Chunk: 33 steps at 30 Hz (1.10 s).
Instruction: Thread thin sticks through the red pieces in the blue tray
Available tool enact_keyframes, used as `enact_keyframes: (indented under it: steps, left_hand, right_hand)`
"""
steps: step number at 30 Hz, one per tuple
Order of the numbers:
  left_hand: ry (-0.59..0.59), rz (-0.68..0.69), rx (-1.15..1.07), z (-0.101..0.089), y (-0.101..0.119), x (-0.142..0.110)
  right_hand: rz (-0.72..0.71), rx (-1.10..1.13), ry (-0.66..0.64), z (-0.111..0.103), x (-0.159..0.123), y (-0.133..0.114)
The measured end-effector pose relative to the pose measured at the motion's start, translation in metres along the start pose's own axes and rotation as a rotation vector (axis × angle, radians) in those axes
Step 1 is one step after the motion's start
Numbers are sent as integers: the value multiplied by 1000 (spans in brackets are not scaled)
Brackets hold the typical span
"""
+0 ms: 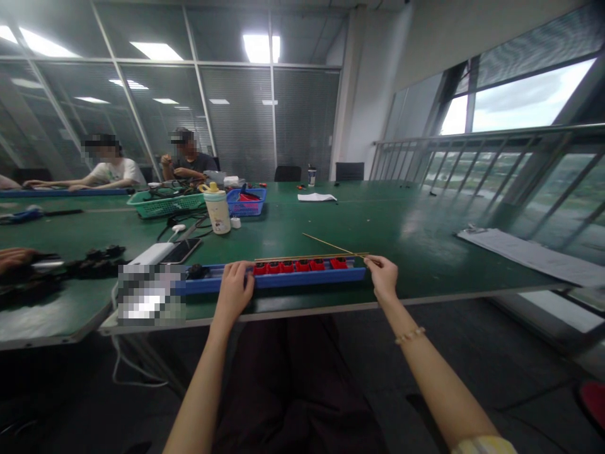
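Well apart — left hand (pixel 235 291) resting on the blue tray (pixel 278 279), right hand (pixel 382 276) pinching a thin rod (pixel 312 256) just past the tray's end

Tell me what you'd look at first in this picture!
The red pieces pop out first, lined up in a blue tray at the near edge of the green table. The left hand is on the tray, and the right hand is at the end of a thin golden rod. Farther off stand a white bottle and two seated people.
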<state>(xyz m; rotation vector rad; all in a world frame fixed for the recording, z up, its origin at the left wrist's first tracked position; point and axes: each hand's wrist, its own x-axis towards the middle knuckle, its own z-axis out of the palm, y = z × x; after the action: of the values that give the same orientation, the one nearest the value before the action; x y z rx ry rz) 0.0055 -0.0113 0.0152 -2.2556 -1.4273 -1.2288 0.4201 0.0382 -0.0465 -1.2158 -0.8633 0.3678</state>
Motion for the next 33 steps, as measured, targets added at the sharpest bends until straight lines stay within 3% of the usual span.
enact_keyframes:
  steps: [5, 10, 14, 17, 28, 33]
  left_hand:
    - [6, 11, -1, 0, -2, 0]
    - [10, 12, 0, 0, -3, 0]
    - [11, 20, -3, 1, -3, 0]
    - [11, 22, 0, 2, -4, 0]
    - [19, -8, -17, 3, -6, -1]
    - [26, -16, -16, 5, -7, -2]
  right_hand:
    - [-36, -250, -83, -2, -5, -11]
    - [-131, -756, -182, -14, -7, -27]
    - [-142, -1146, -178, -27, -7, -33]
    - [-110, -1293, -166, -30, -8, -33]
    - [-98, -1338, -204, -24, -12, -34]
    - [-280, -1167, -183, -26, -9, -25]
